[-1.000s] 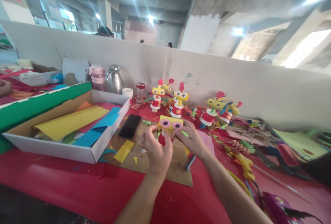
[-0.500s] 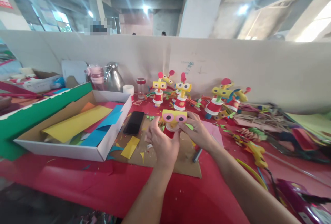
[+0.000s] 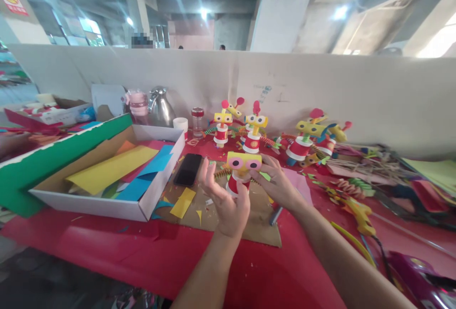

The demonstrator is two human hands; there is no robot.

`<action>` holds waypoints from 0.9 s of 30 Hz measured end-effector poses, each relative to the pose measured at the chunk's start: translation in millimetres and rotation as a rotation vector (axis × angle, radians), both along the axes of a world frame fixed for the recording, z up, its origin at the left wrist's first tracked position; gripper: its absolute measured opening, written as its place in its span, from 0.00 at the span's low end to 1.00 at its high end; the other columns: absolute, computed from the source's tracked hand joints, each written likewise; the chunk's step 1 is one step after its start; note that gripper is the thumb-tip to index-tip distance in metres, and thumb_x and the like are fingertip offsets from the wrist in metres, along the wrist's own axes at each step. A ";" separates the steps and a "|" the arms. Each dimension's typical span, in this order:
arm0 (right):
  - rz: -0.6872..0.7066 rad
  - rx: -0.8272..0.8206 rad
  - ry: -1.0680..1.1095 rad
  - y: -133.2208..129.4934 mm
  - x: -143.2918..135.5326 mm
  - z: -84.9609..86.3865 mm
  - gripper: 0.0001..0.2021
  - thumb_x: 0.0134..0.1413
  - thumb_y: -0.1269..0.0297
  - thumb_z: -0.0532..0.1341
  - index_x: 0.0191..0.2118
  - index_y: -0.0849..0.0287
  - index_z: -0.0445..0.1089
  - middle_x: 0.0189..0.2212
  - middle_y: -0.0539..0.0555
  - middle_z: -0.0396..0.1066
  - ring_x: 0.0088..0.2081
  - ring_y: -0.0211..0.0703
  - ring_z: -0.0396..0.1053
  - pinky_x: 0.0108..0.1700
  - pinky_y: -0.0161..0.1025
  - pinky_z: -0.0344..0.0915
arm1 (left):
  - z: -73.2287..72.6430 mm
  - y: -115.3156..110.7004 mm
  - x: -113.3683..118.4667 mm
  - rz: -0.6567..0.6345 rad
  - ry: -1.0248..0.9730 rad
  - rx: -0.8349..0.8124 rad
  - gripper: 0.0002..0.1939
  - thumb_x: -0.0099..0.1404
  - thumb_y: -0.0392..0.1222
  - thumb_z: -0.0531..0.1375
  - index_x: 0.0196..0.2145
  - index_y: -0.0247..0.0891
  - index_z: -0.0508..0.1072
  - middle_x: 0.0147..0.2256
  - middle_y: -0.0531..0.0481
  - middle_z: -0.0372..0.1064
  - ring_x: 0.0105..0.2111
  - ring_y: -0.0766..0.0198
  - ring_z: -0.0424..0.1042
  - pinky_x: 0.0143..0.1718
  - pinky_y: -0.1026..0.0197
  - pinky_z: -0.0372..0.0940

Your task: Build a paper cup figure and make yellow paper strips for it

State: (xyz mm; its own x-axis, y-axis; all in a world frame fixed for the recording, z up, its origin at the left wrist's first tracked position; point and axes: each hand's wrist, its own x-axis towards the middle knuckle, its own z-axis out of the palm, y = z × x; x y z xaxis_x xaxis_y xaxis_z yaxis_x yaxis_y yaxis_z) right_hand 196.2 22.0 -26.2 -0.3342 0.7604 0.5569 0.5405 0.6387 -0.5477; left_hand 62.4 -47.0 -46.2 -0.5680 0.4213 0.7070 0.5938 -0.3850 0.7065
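Observation:
A paper-cup figure [image 3: 244, 161] is in front of me, with a yellow paper-roll head, pink-ringed eyes, a red-and-white cup body and a folded-paper spring arm on its left. My right hand [image 3: 276, 180] pinches the right side of the head, thumb in front and fingers behind. At the figure's left, my left hand [image 3: 226, 202] is open with its fingers spread. Its thumb overlaps the cup body; whether it touches is unclear. Beneath the hands lies a brown cardboard sheet [image 3: 261, 233] with paper scraps and a yellow paper strip [image 3: 183, 203].
Left of the cardboard are a black phone [image 3: 188, 170] and a white box [image 3: 107, 209] of coloured paper. Several similar figures [image 3: 252, 142] stand behind. To the right lie a yellow glue gun [image 3: 359, 214], its cord, and a purple device [image 3: 420, 280]. A steel jug [image 3: 162, 109] stands at the back.
My left fingers have come off the figure's head and spread apart, uncovering more of the cup body and spring arm. My right hand keeps its grip. The view has shifted slightly.

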 end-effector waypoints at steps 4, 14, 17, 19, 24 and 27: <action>-0.001 -0.033 -0.019 -3.2 -0.6 2.5 0.13 0.61 0.50 0.57 0.41 0.43 0.78 0.55 0.52 0.66 0.60 0.59 0.56 0.60 0.63 0.53 | -1.5 1.8 -1.5 -0.051 -0.078 0.000 0.30 0.56 0.29 0.55 0.56 0.40 0.54 0.55 0.38 0.59 0.55 0.52 0.61 0.58 0.44 0.56; -0.025 -0.045 -0.042 -6.5 -2.7 3.4 0.12 0.62 0.54 0.57 0.39 0.48 0.78 0.55 0.53 0.66 0.59 0.56 0.57 0.60 0.59 0.53 | -3.6 5.2 5.0 -0.075 0.090 -0.215 0.43 0.54 0.37 0.66 0.63 0.40 0.50 0.58 0.34 0.60 0.60 0.42 0.57 0.57 0.37 0.53; 0.003 -0.063 -0.018 -7.2 -2.7 7.5 0.11 0.61 0.56 0.58 0.39 0.48 0.78 0.55 0.54 0.66 0.59 0.55 0.58 0.61 0.57 0.53 | -4.4 6.5 4.7 -0.081 0.108 -0.229 0.45 0.54 0.38 0.68 0.64 0.40 0.50 0.59 0.34 0.60 0.61 0.40 0.55 0.58 0.36 0.52; 0.027 -0.095 -0.009 -6.2 -2.4 10.9 0.11 0.60 0.56 0.59 0.41 0.49 0.78 0.55 0.54 0.65 0.58 0.55 0.59 0.61 0.56 0.54 | -5.1 7.3 3.9 -0.074 0.115 -0.225 0.46 0.53 0.39 0.68 0.64 0.40 0.50 0.60 0.34 0.60 0.61 0.39 0.55 0.58 0.36 0.51; 0.004 -0.118 -0.006 -3.5 -0.9 17.4 0.11 0.55 0.57 0.64 0.43 0.51 0.78 0.57 0.56 0.63 0.59 0.58 0.58 0.61 0.56 0.56 | -6.3 8.3 1.9 -0.100 0.119 -0.240 0.48 0.53 0.38 0.68 0.66 0.41 0.47 0.60 0.34 0.60 0.60 0.40 0.56 0.58 0.37 0.51; 0.011 -0.118 0.008 -3.2 1.3 18.3 0.11 0.54 0.58 0.65 0.43 0.51 0.78 0.56 0.56 0.64 0.59 0.57 0.59 0.61 0.55 0.56 | -5.9 8.3 1.6 -0.102 0.129 -0.242 0.47 0.54 0.39 0.68 0.66 0.41 0.47 0.60 0.34 0.61 0.60 0.39 0.56 0.57 0.36 0.52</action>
State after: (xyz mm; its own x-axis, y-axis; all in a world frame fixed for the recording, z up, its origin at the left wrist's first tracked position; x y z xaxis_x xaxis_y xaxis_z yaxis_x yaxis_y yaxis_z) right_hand 197.5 18.7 -8.0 -0.3387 0.8171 0.4666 0.5291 0.5754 -0.6237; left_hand 63.9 -38.7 -52.1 -0.4263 0.6364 0.6429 0.6516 -0.2769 0.7062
